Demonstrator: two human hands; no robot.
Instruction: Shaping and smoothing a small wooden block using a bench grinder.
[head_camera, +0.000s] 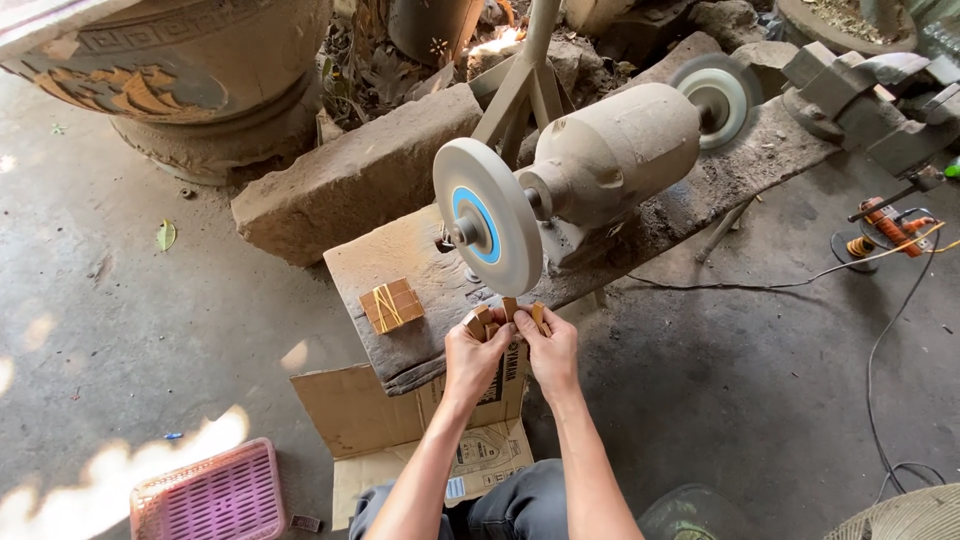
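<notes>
Both my hands meet just below the near grinding wheel, a pale disc with a blue centre on a dusty bench grinder. My left hand pinches a small wooden block. My right hand grips other small wooden pieces. The pieces sit close together, a little under the wheel's lower rim. A bundle of wooden blocks tied with a rubber band lies on the worn wooden plank to the left of my hands.
A second wheel is at the grinder's far end, with a metal vise beyond it. Flattened cardboard lies under my arms, a pink plastic basket at bottom left. A stone slab, large carved pot and cables surround.
</notes>
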